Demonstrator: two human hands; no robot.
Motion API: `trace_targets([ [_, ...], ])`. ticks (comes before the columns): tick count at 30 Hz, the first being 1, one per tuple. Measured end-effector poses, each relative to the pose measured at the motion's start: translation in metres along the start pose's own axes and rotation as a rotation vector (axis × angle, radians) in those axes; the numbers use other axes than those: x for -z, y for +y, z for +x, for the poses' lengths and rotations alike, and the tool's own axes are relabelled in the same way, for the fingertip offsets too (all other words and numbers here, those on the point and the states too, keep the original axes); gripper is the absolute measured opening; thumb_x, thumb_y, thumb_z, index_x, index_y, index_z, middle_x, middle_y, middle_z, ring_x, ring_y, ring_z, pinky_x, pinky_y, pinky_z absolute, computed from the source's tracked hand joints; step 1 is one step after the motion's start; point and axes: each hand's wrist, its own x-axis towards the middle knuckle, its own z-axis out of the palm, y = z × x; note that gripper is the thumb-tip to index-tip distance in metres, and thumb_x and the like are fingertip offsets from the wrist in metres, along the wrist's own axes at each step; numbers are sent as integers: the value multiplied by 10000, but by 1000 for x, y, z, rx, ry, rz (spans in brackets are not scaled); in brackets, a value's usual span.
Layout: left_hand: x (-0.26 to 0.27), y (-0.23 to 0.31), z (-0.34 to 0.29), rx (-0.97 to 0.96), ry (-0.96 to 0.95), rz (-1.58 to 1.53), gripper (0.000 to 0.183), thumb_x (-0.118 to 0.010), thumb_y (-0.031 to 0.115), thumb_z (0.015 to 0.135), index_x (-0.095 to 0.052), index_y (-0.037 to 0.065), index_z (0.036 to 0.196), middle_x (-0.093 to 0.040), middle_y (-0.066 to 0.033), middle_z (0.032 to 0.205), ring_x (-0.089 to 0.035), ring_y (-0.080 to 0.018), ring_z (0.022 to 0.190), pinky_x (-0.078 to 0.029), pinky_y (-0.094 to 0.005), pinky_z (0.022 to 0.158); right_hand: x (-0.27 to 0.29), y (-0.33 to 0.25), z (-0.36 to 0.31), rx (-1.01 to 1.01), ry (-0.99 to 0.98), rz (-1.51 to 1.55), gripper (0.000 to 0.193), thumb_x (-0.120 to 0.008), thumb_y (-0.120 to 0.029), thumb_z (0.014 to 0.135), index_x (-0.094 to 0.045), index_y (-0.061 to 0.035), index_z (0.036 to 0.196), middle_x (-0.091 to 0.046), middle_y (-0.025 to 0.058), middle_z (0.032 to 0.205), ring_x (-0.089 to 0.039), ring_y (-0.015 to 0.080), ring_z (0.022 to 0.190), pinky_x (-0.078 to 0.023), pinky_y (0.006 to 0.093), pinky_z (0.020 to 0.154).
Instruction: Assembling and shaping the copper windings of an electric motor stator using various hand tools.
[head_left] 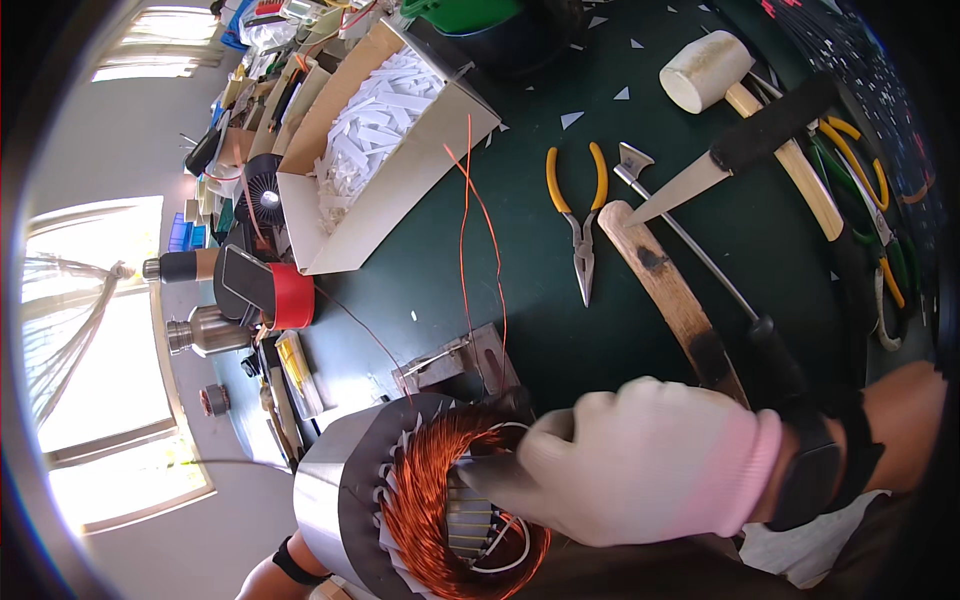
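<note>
A motor stator point(330, 480) with a smooth grey metal shell stands at the bottom centre. Its thick ring of copper winding point(420, 490) faces up toward me, with white insulation slips around it and white sleeved leads in the bore. My right hand point(640, 465), in a white glove with a pink cuff and dark fingertips, is closed over the inner upper side of the winding, one finger reaching into the bore. Of my left arm only the banded wrist shows at the lower left; the hand is hidden behind the stator. Two loose copper wires point(463, 250) rise from near the winding.
Pliers point(582, 230), a knife point(740, 150), a scorched wooden stick point(665, 280), a screwdriver-like rod tool point(700, 255) and a white mallet point(705, 72) lie on the dark green table. A box point(400, 170) of white slips stands left. Behind the stator is a metal block point(490, 355).
</note>
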Motion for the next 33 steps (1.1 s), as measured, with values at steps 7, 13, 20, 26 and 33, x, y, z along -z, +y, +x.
trace_targets([
  [7, 33, -31, -6, -7, -32, -47, 374, -607, 129, 1031, -580, -13, 1376, -686, -91, 1263, -704, -196, 1070, -595, -335, 917, -4, 1, -3, -105, -111, 63, 259, -640, -343, 977, -742, -125, 1070, -582, 69, 643, -616, 233, 468, -469, 368, 387],
  [13, -12, -102, -34, -21, -45, -167, 374, -613, 126, 1028, -583, -14, 1373, -687, -92, 1261, -705, -197, 1069, -595, -335, 917, 101, -1, -52, -102, -206, -316, 290, -729, -301, 803, -797, -385, 1072, -447, -23, 669, -454, 131, 465, -301, 312, 384],
  [20, -58, -105, 29, -206, -115, -495, 373, -619, 123, 1025, -587, -15, 1370, -688, -92, 1259, -707, -198, 1068, -595, -333, 916, 120, 36, 28, -47, 48, -643, 429, -642, -142, 943, -675, -179, 1369, -564, 46, 722, -635, 220, 595, -501, 351, 518],
  [26, -90, -68, 17, -987, 260, 493, 382, -680, -20, 862, -668, -23, 1244, -741, -227, 1022, -756, -351, 874, -601, -375, 798, 94, 73, 93, -433, -50, -554, 565, -549, -133, 994, -431, -98, 1546, -720, 181, 935, -688, 421, 825, -545, 535, 732],
  [33, -95, -47, -2, -1028, 318, 557, 348, -647, -51, 856, -682, -36, 1201, -747, -217, 1059, -749, -375, 905, -599, -393, 815, 76, 1, -71, -562, 128, -465, 380, -663, -130, 926, -593, -38, 1288, -714, 175, 1081, -697, 396, 964, -557, 482, 832],
])
